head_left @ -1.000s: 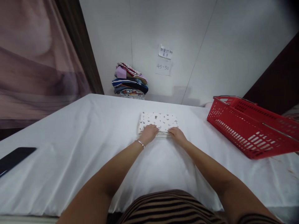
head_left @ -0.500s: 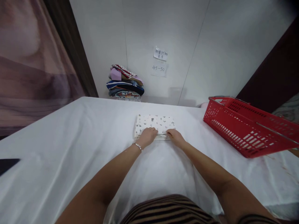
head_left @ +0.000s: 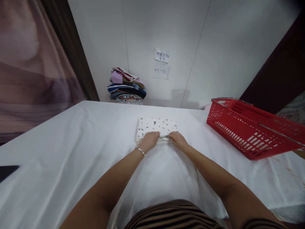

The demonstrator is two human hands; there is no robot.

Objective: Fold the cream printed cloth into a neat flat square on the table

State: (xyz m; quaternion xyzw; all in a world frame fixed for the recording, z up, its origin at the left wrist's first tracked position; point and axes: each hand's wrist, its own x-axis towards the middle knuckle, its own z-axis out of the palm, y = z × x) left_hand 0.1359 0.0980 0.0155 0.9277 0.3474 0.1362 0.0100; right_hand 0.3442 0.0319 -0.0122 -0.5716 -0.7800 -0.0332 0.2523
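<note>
A folded white cloth (head_left: 157,126) with a small dark print lies in front of me, its layers showing along the near edge. My left hand (head_left: 151,140), with a silver bracelet at the wrist, is closed on the near edge left of the middle. Toward the right corner, my right hand (head_left: 178,139) pinches the same edge between thumb and fingers. Both hands seem to lift the top layer slightly at this edge. The thumb of my left hand is hidden.
A white sheet (head_left: 100,133) with wrinkles covers the table. On the right stands a red perforated basket (head_left: 247,133) with metal handles. Behind the far edge rises a pile of folded textiles (head_left: 127,86). Two paper notes (head_left: 161,72) hang on the wall. A dark flat object (head_left: 8,171) lies far left.
The hands stay on the near edge of the cloth, with barely any shift. The top layer's edge between them looks slightly more raised. The camera view has moved a little.
</note>
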